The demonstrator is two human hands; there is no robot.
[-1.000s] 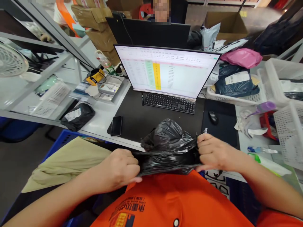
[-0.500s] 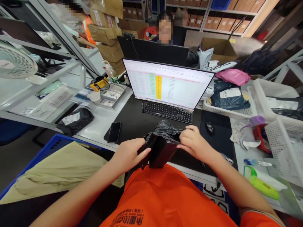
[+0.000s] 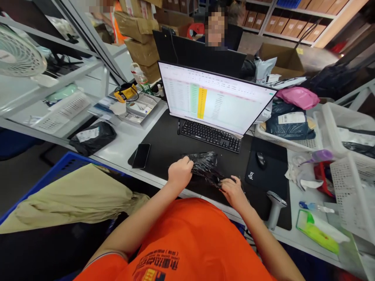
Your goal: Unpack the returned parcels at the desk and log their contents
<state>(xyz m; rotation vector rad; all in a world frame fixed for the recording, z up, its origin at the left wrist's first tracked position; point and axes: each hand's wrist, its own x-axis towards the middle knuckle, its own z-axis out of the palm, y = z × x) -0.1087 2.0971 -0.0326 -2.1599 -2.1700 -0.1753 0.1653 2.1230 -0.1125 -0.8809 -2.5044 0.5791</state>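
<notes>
A crumpled black plastic bag (image 3: 205, 163) lies at the front of the dark desk mat, stretched between my hands. My left hand (image 3: 181, 171) is closed in a fist on its left end. At the right end, the fingers of my right hand (image 3: 233, 191) pinch the bag's edge. The bag's contents, if any, are hidden. Just beyond it stands a black keyboard (image 3: 209, 134) below a monitor (image 3: 216, 97) showing a spreadsheet. To the left of my left hand a phone (image 3: 141, 156) lies flat. A grey barcode scanner (image 3: 275, 208) rests to the right of my right hand.
A mouse (image 3: 260, 160) sits on its pad. White baskets (image 3: 348, 187) with parcels line the right side. A black parcel (image 3: 93, 138) and a tray (image 3: 140, 111) are on the left. Khaki cloth (image 3: 73, 195) hangs over a blue crate (image 3: 63, 166). Another person sits behind the monitors.
The bag, held open near my body before, now lies flatter and farther forward on the mat. Both hands moved with it, closer together. The scanner has come into fuller view.
</notes>
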